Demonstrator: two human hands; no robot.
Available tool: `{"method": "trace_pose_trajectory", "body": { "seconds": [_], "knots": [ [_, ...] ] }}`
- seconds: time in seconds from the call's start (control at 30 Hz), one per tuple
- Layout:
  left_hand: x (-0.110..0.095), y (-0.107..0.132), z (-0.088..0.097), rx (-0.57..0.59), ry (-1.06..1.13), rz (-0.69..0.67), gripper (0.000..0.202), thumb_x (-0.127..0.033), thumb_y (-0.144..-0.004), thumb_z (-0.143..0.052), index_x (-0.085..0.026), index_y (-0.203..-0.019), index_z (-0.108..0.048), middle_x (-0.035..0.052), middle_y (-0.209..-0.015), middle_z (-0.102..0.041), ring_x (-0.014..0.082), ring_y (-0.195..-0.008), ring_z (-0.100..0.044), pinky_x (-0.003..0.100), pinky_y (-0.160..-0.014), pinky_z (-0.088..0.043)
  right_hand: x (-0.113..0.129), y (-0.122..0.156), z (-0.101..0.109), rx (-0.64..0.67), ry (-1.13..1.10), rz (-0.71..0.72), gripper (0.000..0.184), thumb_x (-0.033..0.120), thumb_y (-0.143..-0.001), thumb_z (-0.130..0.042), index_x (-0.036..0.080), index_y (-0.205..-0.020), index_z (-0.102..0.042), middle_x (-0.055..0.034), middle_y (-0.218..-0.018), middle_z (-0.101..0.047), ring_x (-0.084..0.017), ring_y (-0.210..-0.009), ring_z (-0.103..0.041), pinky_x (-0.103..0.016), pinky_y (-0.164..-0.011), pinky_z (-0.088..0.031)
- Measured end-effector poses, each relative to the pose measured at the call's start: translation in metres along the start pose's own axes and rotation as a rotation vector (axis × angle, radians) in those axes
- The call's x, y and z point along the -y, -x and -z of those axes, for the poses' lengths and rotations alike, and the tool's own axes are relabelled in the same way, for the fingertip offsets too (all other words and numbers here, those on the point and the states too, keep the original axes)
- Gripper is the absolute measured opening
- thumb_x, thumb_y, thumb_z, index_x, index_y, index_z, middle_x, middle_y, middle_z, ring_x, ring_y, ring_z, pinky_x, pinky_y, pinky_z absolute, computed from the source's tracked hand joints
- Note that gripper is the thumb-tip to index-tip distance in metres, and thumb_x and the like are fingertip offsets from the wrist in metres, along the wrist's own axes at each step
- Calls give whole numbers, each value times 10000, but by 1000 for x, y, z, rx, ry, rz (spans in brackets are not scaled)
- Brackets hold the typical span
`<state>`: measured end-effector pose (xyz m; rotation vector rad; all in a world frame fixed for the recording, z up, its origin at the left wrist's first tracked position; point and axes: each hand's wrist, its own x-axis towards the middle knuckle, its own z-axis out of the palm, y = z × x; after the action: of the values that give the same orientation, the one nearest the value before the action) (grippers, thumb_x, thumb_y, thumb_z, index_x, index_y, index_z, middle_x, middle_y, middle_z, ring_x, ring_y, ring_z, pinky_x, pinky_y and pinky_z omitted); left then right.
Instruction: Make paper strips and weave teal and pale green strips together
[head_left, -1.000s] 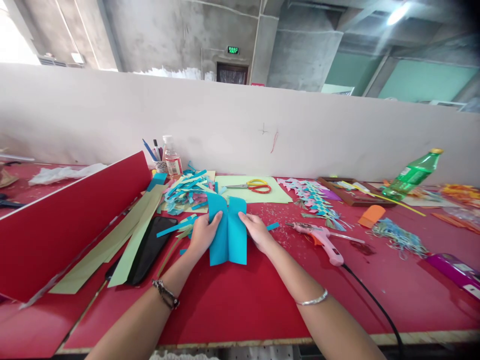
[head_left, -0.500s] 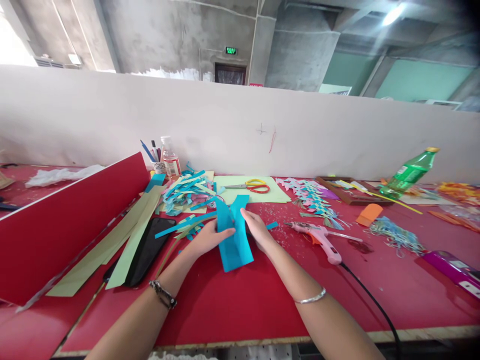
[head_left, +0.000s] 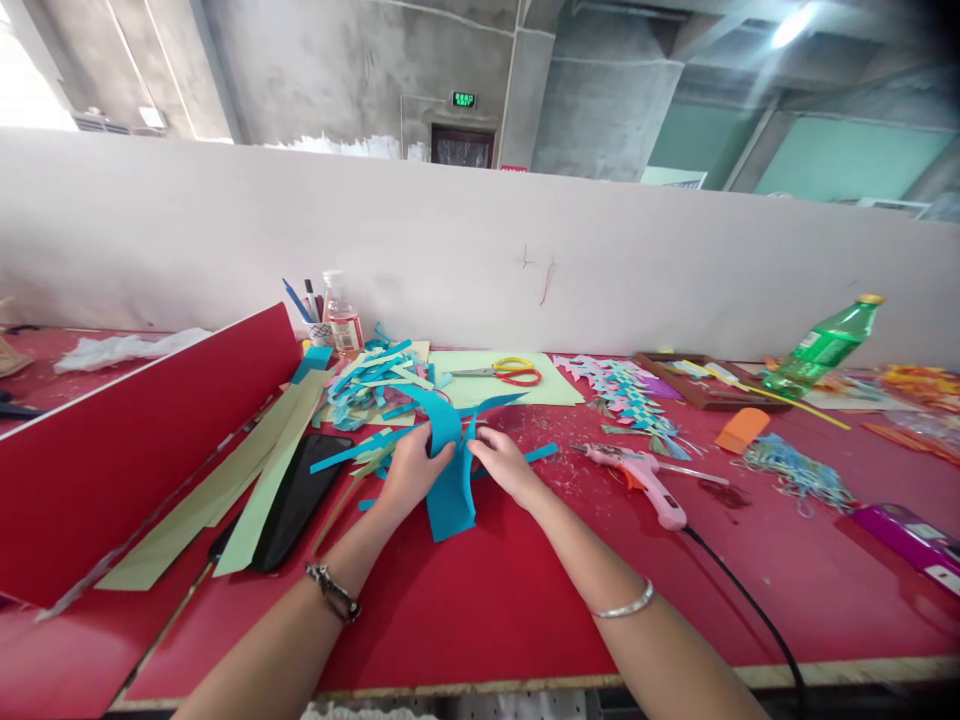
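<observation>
A folded sheet of blue paper (head_left: pixel 452 490) stands bent between my two hands over the red table (head_left: pixel 480 600). My left hand (head_left: pixel 409 470) pinches its left flap, fingers closed on the paper. My right hand (head_left: pixel 504 462) pinches the right flap just beside it. The sheet's lower end rests on the table and its upper corners curl outward. A heap of blue and pale green paper strips (head_left: pixel 375 385) lies just beyond my hands.
Red-and-yellow scissors (head_left: pixel 510 372) lie on a pale green sheet behind. A pink glue gun (head_left: pixel 645 478) with a black cord lies to the right. A black phone (head_left: pixel 296 500), green strips and a red board (head_left: pixel 142 440) are left. A green bottle (head_left: pixel 821 348) stands far right.
The blue sheet lay flat with both flaps pressed down; my hands have lifted and squeezed it together, so it now stands bent with its top corners splayed.
</observation>
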<state>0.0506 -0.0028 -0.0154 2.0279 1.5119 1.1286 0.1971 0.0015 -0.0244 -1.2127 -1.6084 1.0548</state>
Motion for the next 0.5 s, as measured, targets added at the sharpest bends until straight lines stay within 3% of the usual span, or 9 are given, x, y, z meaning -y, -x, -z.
{"method": "trace_pose_trajectory", "body": {
  "seconds": [0.17,0.27,0.37,0.5],
  "knots": [
    [-2,-1,1,-35,139,40,253,-380,-759,-407,-158,-747,-527,-13,-643,-549,120,-576,-478,217,-530,-359,-3,-2,0,-33,-7,8,213,322,-739,-413,188,-574,-437,39,-499,-452,-115,-501,-463,-228,-503,-356],
    [-2,-2,-1,36,315,95,308,-406,-749,-422,-155,-875,-548,19,-781,-611,145,-679,-534,228,-594,-393,-6,-5,0,-116,14,37,228,343,-744,-410,189,-579,-439,28,-533,-452,-120,-539,-439,-232,-517,-333],
    [0,-2,-4,61,239,136,291,-426,-727,-448,-160,-705,-563,1,-639,-587,146,-595,-521,226,-529,-368,-7,-6,3,-203,29,65,249,375,-757,-388,193,-590,-417,24,-563,-420,-120,-562,-398,-237,-528,-307],
    [6,-3,-3,-57,89,182,375,-439,-742,-403,-181,-471,-380,-42,-424,-357,106,-428,-363,224,-425,-229,-6,-6,5,-221,39,90,315,426,-765,-379,197,-551,-348,40,-525,-324,-105,-514,-318,-236,-489,-250]
  ]
}}
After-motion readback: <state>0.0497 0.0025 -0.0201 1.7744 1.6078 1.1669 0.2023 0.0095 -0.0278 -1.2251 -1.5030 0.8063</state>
